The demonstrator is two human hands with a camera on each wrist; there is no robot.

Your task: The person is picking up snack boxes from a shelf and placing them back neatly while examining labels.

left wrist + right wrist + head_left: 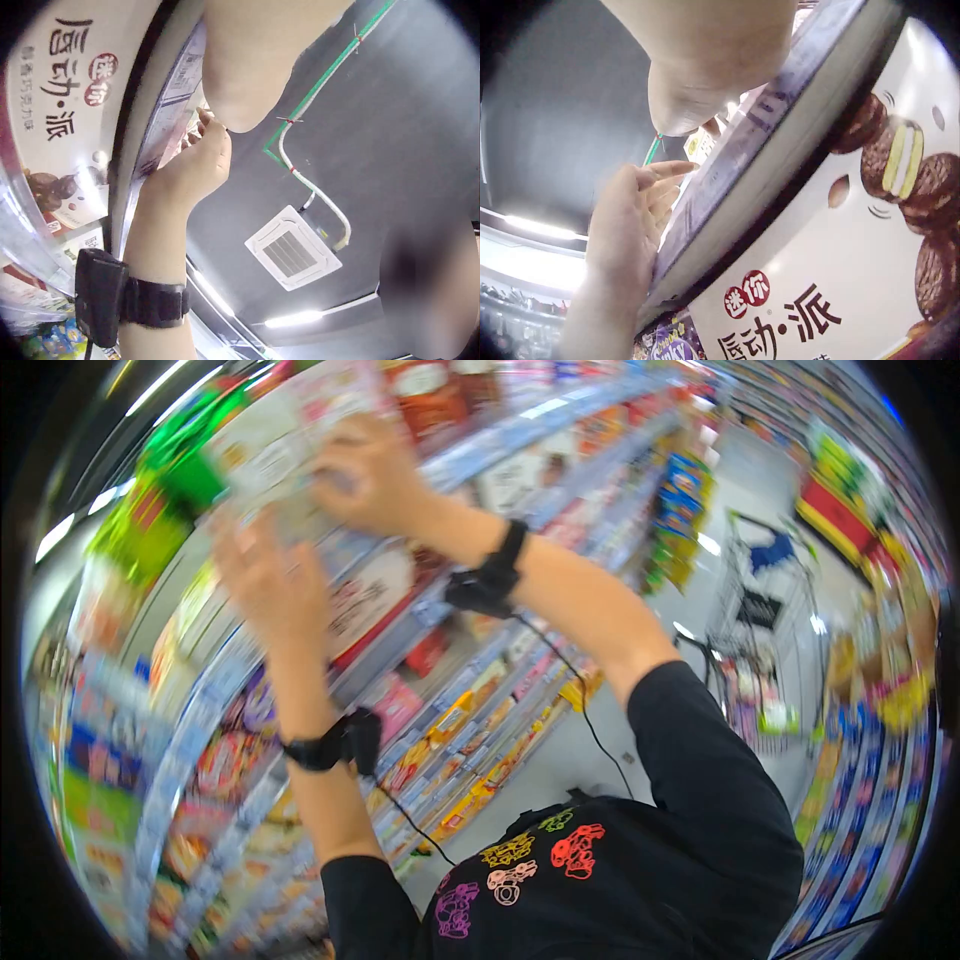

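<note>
In the head view both hands reach up to a pale carton [265, 460] on the upper shelf, blurred by motion. My left hand [275, 580] is at its lower left, fingers fairly straight; the right wrist view also shows this left hand [630, 217] with fingers extended beside the shelf edge. My right hand [370, 475] lies over the carton's front, fingers bent. From the left wrist, the right hand [191, 165] appears with curled fingers at the shelf edge; I cannot tell whether they grip the carton. Below the hands stands a white chocolate-pie box [370, 605].
Shelves of packaged snacks run below and beside the arms, with a shelf rail [200, 710] at the left. Bright green bags [185, 450] are at the upper left. A shopping cart [765, 620] stands in the aisle to the right. Cables hang from both wrist cameras.
</note>
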